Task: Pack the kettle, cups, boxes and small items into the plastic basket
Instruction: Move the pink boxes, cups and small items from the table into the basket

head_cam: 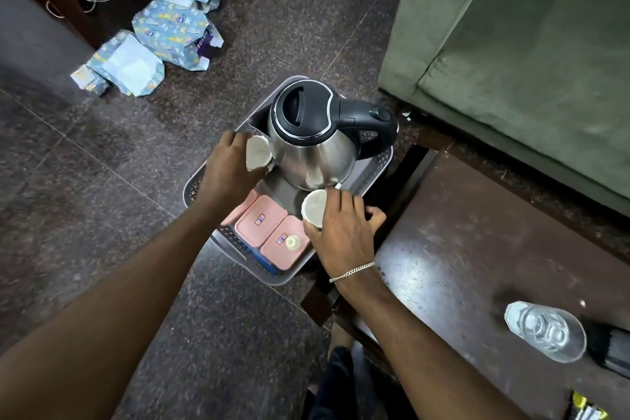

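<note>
One kettle (312, 136) stands upright at the far end of the grey plastic basket (197, 186) on the floor, its handle (370, 123) pointing toward the basket's right rim; two white cups show, one in each hand; the left hand (230, 169) grips a cup (258, 153) tipped on its side against the kettle, near the left rim; the right hand (344, 232) holds an upright cup (315, 208) by the right rim; three pink boxes (260, 225) lie flat at the near end, the leftmost mostly hidden by the left forearm; a small pale round thing (292, 242) sits on the nearest, too small to identify.
</note>
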{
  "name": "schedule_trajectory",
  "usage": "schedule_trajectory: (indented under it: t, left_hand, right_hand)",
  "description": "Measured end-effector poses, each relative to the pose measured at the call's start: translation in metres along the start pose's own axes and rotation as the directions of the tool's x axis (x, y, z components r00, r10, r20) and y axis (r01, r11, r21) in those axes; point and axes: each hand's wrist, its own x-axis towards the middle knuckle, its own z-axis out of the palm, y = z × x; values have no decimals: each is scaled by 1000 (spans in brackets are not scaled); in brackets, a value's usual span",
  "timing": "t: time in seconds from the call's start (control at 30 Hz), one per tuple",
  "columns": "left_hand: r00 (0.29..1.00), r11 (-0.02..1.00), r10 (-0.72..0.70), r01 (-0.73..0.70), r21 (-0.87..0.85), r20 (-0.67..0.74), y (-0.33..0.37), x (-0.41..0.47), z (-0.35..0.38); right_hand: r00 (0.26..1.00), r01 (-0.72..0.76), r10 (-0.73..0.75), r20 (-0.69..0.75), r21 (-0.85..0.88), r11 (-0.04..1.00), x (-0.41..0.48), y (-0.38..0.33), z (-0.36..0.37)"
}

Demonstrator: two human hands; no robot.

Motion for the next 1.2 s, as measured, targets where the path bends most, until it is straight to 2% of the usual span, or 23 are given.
schedule_trajectory:
  t: [0.2, 0.33, 0.4, 0.53, 0.63, 0.73, 0.83, 1.03, 1.2]
  left_hand:
    - [1000, 999, -28, 27, -30, -2, 2, 4, 2]
    - [1000, 999, -30, 30, -41, 6, 6, 0, -4]
    - [1000, 1000, 10, -10, -28, -17, 10, -6, -6]
    - [973, 994, 107, -98, 55, -206, 27, -36, -8]
    - [934, 972, 199, -227, -61, -297, 55, -71, -3]
    - [921, 944, 262, -307, -124, -288, 89, -110, 11]
    - [922, 921, 312, -353, -165, -229, 128, -147, 34]
    - [906, 879, 423, -405, -252, 22, 205, -216, 97]
    - [826, 876, 471, -394, -279, 310, 264, -281, 171]
  right_hand:
    - [999, 22, -21, 50, -16, 1000, -1, 1, -5]
    - [994, 42, -45, 102, 31, 999, -1, 1, -14]
    - [992, 61, -66, 105, 52, 997, -4, 6, -22]
    - [995, 94, -97, 33, 91, 991, -22, 29, -40]
    - [994, 103, -106, 19, 111, 988, -45, 60, -50]
    - [996, 90, -93, 8, 173, 981, -74, 97, -57]
    - [999, 49, -46, -20, 212, 976, -108, 139, -66]
    - [992, -108, 121, -36, 264, 959, -180, 230, -88]
    - [948, -308, 317, 5, 248, 918, -246, 308, -96]
